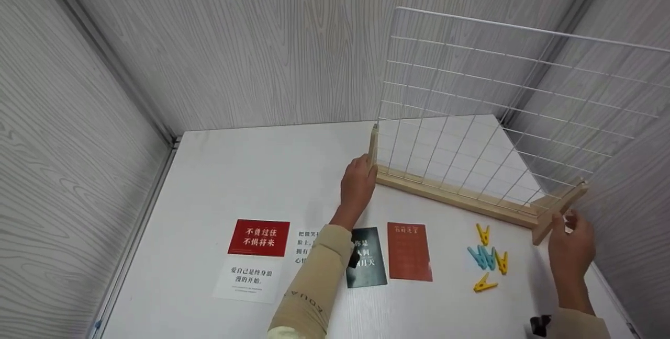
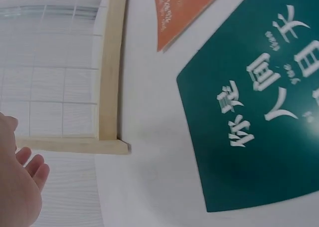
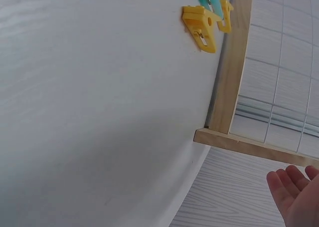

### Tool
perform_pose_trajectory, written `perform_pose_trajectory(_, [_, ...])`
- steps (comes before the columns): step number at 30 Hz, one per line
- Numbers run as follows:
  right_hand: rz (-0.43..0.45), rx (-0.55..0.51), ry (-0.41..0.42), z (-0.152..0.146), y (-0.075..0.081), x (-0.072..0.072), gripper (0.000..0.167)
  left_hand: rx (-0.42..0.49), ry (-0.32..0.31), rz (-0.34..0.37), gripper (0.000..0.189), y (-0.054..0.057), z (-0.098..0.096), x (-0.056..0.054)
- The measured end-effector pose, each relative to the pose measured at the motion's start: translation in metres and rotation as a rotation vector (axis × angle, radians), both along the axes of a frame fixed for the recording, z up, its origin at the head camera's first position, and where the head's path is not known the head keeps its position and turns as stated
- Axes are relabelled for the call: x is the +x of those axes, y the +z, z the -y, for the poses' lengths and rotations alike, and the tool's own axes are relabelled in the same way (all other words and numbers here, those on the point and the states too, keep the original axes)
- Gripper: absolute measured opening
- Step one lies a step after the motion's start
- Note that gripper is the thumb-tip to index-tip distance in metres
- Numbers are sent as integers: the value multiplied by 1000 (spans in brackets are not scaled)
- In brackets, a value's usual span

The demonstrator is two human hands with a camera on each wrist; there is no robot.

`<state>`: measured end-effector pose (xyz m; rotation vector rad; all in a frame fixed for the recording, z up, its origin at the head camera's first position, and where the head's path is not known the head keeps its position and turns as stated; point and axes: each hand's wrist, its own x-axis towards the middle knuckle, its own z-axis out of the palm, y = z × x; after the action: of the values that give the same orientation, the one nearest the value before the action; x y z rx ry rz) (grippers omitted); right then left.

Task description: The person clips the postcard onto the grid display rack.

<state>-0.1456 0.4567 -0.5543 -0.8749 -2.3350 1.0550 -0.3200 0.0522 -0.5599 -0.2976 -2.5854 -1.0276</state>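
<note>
A white wire grid panel (image 1: pixel 502 103) stands upright in a pale wooden base (image 1: pixel 455 196), with a cross foot at each end. My left hand (image 1: pixel 358 184) grips the left foot (image 2: pixel 75 145), thumb on its inner side and fingers on the outer side. At the other end, my right hand (image 1: pixel 573 245) is beside the right foot (image 1: pixel 560 211). In the right wrist view, its loosely bent fingertips (image 3: pixel 294 174) lie right at that foot's outer side.
In front of the base lie several yellow clothespins (image 1: pixel 501 262) and blue clothespins (image 1: pixel 486 258). A red-brown card (image 1: pixel 410 251), a dark green card (image 1: pixel 371 268), a red card (image 1: pixel 259 238) and white cards (image 1: pixel 248 279) lie on the white table (image 1: pixel 235 171). Wood-grain walls surround it.
</note>
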Motion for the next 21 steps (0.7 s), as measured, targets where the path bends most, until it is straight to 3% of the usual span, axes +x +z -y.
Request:
perform_pose_trajectory(8, [-12, -23, -22, -5, 4, -11, 57, 122, 32, 7, 40, 17, -4, -14])
perform_pose_trajectory(14, [-36, -34, -21, -8, 7, -18, 53, 216, 19, 39, 42, 31, -8, -23])
perform_pose_trajectory(21, [-67, -32, -58, -20, 7, -13, 47, 315, -3, 69, 38, 32, -28, -28])
